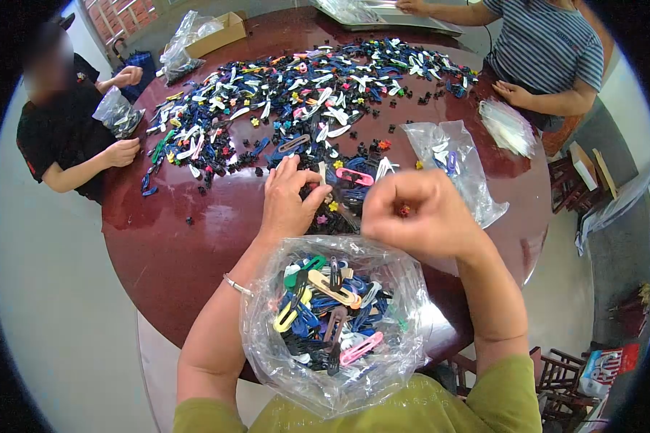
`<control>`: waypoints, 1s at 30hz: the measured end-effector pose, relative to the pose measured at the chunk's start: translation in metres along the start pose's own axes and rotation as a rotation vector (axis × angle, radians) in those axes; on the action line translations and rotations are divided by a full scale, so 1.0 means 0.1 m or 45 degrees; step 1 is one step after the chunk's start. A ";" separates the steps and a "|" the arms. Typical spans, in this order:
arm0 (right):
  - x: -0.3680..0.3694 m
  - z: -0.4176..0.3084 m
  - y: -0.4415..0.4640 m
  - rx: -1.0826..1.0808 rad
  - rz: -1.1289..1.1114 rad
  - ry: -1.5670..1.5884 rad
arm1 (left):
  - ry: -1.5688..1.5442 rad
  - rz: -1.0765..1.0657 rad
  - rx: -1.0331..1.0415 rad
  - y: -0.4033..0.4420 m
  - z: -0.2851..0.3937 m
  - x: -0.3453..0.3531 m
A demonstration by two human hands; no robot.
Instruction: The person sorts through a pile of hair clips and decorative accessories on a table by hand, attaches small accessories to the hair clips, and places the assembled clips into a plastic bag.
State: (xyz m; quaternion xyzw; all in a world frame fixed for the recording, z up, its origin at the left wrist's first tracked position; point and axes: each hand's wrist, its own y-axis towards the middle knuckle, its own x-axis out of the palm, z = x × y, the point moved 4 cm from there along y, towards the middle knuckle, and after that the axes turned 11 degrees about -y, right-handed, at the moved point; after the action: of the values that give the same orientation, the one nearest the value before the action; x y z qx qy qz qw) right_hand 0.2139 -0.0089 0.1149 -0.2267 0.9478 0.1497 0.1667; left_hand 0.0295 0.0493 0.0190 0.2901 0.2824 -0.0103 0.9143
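Observation:
My left hand (289,198) is over the near edge of the hair clip pile, thumb and fingers pinched together around something dark that is mostly hidden. To its right my right hand (419,216) is curled closed and blurred by motion. A small orange-red spot shows in the curl of its fingers, too unclear to name. Between the hands lie a pink snap clip (354,177) and small dark claw clips with flower shapes. Against my body, below both hands, an open clear plastic bag (404,289) holds many snap clips in blue, black, yellow, green and pink.
A large heap of mixed hair clips (267,94) covers the far part of the round dark red table (166,252). A clear bag (477,173) with a few clips lies at right, near a stack of clear bags (508,128). Two other people work across the table.

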 end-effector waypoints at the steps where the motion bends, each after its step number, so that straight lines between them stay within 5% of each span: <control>1: 0.02 -0.09 -0.05 -0.058 -0.146 -0.100 | 0.006 0.017 -0.007 0.00 0.00 0.00; 2: 0.04 -0.16 -0.08 0.025 -0.279 -0.086 | 0.012 0.031 -0.011 -0.01 0.00 0.00; 4: 0.00 -0.09 -0.01 -0.314 0.082 -0.337 | 0.050 0.032 -0.025 -0.01 -0.02 0.01; 6: -0.08 0.08 0.07 -0.035 0.293 -0.526 | 0.090 0.025 -0.032 -0.02 0.00 0.00; 14: 0.07 0.60 0.19 -0.109 0.225 -1.301 | 0.039 -0.020 -0.032 0.00 0.00 -0.01; 24: 0.08 0.60 0.21 -0.052 0.245 -1.327 | 0.115 0.039 -0.008 0.01 0.00 -0.04; 30: 0.05 0.67 0.24 0.002 0.309 -1.041 | -0.224 0.173 -0.173 0.00 -0.09 -0.11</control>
State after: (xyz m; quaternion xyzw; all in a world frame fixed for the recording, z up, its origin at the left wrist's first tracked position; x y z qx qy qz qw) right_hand 0.2151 0.0336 0.0573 -0.0353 0.8236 0.2453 0.5101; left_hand 0.0155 0.0526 0.0184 0.2438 0.1809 0.0455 0.9517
